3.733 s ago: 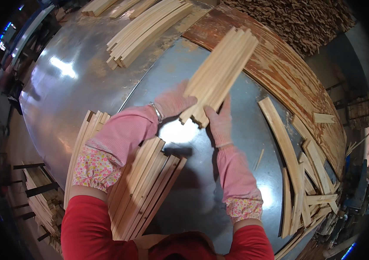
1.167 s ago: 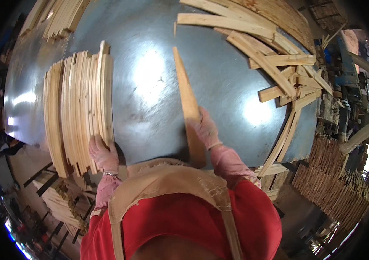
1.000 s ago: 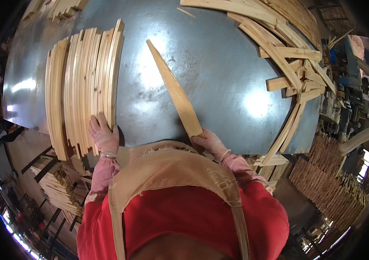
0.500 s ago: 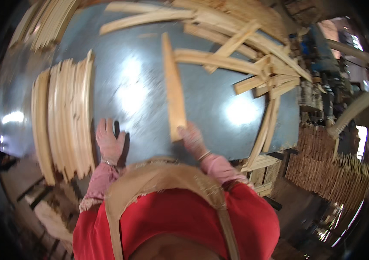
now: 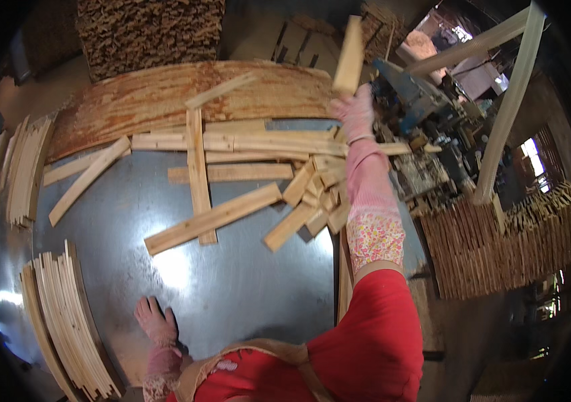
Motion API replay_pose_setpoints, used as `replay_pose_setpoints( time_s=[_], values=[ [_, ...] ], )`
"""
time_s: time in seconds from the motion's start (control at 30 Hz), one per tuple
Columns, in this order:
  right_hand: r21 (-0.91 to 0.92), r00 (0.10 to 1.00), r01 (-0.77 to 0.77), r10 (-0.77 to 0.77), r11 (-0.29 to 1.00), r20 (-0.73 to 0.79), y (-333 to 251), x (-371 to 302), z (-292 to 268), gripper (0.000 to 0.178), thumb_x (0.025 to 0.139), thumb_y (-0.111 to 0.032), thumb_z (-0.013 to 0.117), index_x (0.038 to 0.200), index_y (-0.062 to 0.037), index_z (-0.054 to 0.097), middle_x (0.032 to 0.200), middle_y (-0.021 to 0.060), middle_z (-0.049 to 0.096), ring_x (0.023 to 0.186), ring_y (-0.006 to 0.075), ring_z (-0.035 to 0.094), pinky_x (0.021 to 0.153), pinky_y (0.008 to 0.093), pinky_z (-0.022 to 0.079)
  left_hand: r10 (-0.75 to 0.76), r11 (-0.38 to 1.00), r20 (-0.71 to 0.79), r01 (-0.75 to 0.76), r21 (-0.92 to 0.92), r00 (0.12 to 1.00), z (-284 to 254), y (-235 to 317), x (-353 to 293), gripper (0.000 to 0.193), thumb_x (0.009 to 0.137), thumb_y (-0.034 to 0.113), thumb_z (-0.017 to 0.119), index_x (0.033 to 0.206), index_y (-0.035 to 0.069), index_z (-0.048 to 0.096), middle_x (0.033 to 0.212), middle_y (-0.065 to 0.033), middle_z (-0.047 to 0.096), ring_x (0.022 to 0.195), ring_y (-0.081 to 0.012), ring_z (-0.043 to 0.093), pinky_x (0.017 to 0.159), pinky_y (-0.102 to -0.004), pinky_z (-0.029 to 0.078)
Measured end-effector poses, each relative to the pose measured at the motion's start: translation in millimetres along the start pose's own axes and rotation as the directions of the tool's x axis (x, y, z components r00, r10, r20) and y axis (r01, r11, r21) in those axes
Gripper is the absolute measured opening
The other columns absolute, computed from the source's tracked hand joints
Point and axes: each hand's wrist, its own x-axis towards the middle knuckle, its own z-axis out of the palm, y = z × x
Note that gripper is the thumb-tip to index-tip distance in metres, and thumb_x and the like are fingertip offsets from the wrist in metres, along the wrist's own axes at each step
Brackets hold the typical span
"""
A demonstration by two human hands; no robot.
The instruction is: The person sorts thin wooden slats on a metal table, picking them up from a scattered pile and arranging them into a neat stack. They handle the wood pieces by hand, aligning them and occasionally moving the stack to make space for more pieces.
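Observation:
My right arm reaches far forward and to the right. At the end of it my right hand (image 5: 354, 112) is closed on the near end of a short, pale wooden board (image 5: 349, 57), which points up and away past the table's far right corner. The fingers blur a little there. Flat on the grey metal tabletop (image 5: 232, 288) rests my left hand (image 5: 156, 324), fingers spread, nothing in it. To its left lies a row of long, narrow wooden strips (image 5: 64, 315), side by side.
Loose boards (image 5: 211, 221) and short offcuts (image 5: 319, 201) lie jumbled across the table's middle and right. A plywood sheet (image 5: 131, 100) runs along the far edge. Another strip bundle (image 5: 31, 171) sits far left. Machinery (image 5: 419, 100), a ribbed hose (image 5: 510, 107) and stacked wood (image 5: 479, 254) stand right.
My right hand has carried the board from in front of my body to the far right. My left hand stays flat on the table. The view has shifted forward and right.

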Motion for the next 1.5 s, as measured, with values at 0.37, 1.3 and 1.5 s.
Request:
replay_pose_setpoints(
  time_s=[0.37,1.3,1.5],
  values=[
    [-0.767,0.697,0.526,0.331,0.367,0.636,258.3,-83.1,128.6,0.078,0.096,-0.05,0.067,0.156,-0.0024,0.049,0.132,0.0257,0.07,0.124,0.0422,0.066,0.108,0.0447,0.05,-0.014,0.994,0.02,0.011,0.112,1.0,19.3,-22.3,-10.2,0.075,0.09,0.03,0.072,0.155,0.004,0.047,0.162,-0.0251,0.041,0.152,-0.0475,0.035,0.128,-0.0632,0.023],
    [-0.642,0.467,0.728,0.51,0.241,0.722,343.7,-280.9,74.2,0.096,0.078,-0.053,0.087,0.156,-0.008,0.051,0.146,0.0259,0.059,0.133,0.0435,0.057,0.111,0.0527,0.047,-0.283,0.889,-0.249,0.156,-0.431,0.926,-24.8,-59.7,102.2,0.057,0.092,0.016,0.073,0.144,-0.001,0.055,0.145,-0.0254,0.056,0.133,-0.0459,0.054,0.116,-0.0509,0.042],
    [-0.911,0.802,0.341,0.434,0.233,0.411,348.6,-263.8,175.2,0.107,0.076,-0.056,0.088,0.159,-0.0071,0.044,0.14,0.0264,0.06,0.132,0.0441,0.056,0.112,0.0527,0.046,-0.157,0.988,-0.324,0.148,-0.052,0.933,-47.5,-162.9,322.7,0.069,0.09,0.028,0.074,0.153,0.01,0.05,0.156,-0.0182,0.052,0.14,-0.0403,0.051,0.119,-0.0497,0.04]
  ],
)
